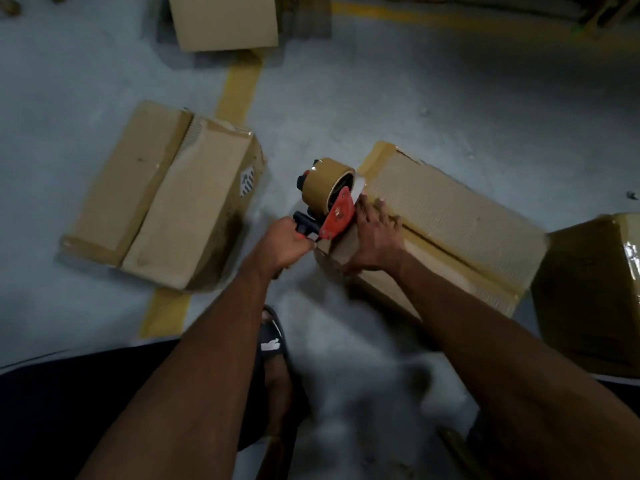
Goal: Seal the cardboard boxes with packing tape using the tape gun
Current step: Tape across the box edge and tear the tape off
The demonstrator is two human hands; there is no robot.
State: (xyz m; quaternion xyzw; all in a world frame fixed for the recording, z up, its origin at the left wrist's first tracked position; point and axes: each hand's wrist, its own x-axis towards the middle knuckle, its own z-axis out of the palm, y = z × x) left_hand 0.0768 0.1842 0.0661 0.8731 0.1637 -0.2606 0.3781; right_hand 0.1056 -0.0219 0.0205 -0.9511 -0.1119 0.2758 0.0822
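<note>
From the head camera we look down at a grey floor [433, 98] with several cardboard boxes on it. The box being taped [450, 230] lies just right of centre, its long axis running from the near left, under the hands, toward the far right, where it almost meets another tape-wrapped box [595, 289] cut off by the right edge. A strip of brown tape runs lengthwise along its top seam, and tape also covers its far left corner.

The tape gun [329, 202] sits at the near left end of that box, its red frame angled down onto the corner, its brown roll standing up above, and its handle pointing back toward the left. We cannot make out the blade or where the tape leaves the roll; that area is small and blurred.

A third box [162, 202] lies well apart on the left, long axis running near to far, over a yellow floor line [239, 88]. A fourth [225, 22] is cut off at the top edge. A foot in a dark sandal [273, 344] shows between the forearms.

Our left hand [284, 244] is closed tight around the tape gun's handle. Our right hand [374, 233] lies flat, fingers spread wide, pressing on the box top just beside the red frame, gripping nothing.
</note>
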